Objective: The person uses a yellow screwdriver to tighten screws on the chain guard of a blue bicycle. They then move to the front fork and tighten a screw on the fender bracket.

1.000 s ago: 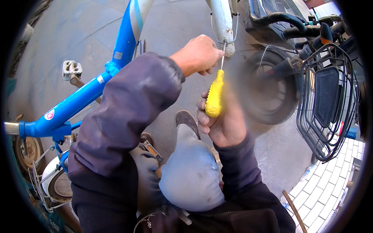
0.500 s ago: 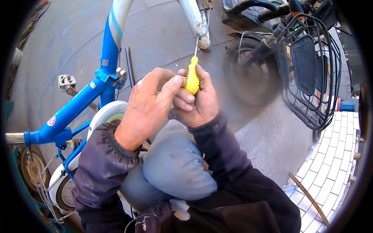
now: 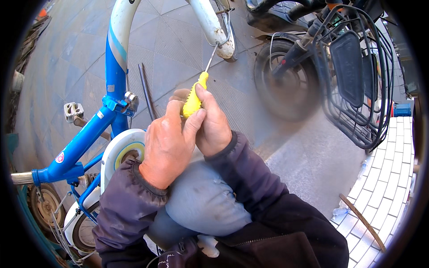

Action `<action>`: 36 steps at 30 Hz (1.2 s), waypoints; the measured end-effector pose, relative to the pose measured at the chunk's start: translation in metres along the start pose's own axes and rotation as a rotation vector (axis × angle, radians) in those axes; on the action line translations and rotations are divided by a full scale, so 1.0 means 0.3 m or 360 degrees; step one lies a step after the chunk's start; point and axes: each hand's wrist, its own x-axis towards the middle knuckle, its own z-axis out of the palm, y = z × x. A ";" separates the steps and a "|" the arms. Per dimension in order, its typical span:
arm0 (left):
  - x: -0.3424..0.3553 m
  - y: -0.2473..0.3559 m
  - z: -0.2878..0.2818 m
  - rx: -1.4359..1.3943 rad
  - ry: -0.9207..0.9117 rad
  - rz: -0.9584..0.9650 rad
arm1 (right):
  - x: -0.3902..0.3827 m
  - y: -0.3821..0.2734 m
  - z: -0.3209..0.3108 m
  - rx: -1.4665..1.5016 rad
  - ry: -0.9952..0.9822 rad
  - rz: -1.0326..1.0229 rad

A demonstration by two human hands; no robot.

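Observation:
A screwdriver with a bumpy yellow handle (image 3: 195, 99) slants up and to the right in front of me. My right hand (image 3: 213, 127) holds the handle, its thumb laid along the side. My left hand (image 3: 167, 143) closes around the butt of the handle from the left, thumb and fingers at its lower end; some fingertips are hidden. The thin metal shaft (image 3: 211, 59) reaches to the wire stay at the lower end of a white mudguard (image 3: 210, 27), where its tip seems to touch. Whether a screw is there is too small to tell.
The blue and white bicycle frame (image 3: 80, 147) stands at my left, with a pedal (image 3: 73, 111) and a white chain guard (image 3: 109, 156). A dark tube (image 3: 145, 89) lies on the paving. At right are a scooter wheel (image 3: 286, 80), a black wire basket (image 3: 351, 76) and white tiles (image 3: 380, 192).
Both hands have shifted left and slightly down with the screwdriver, which now leans more to the right. The left fingers have moved down to the handle's butt. The view has shifted a little too.

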 end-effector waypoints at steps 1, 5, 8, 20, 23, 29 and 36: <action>0.003 -0.001 -0.001 -0.0068 -0.0052 -0.0058 | 0.002 0.000 -0.009 -0.0002 -0.0011 0.0018; 0.011 -0.014 0.007 -0.0316 -0.0200 -0.0259 | 0.005 -0.004 -0.040 0.0032 -0.0045 0.0083; 0.003 -0.037 0.017 -0.0239 -0.0274 -0.0229 | 0.000 0.004 -0.049 0.0057 0.0034 0.0112; 0.073 -0.056 -0.088 -0.0204 0.0463 -0.0039 | -0.045 -0.019 -0.066 -0.0052 0.0373 0.0177; 0.141 -0.099 -0.187 0.0076 0.1007 0.0004 | -0.062 -0.057 -0.063 0.0128 0.0346 0.0041; 0.248 -0.346 -0.201 0.0463 0.0955 -0.0200 | -0.084 -0.119 -0.085 0.0347 0.0193 -0.0025; 0.214 -0.367 -0.197 0.0351 0.0592 -0.0493 | -0.063 -0.100 -0.068 0.0285 0.0280 -0.0028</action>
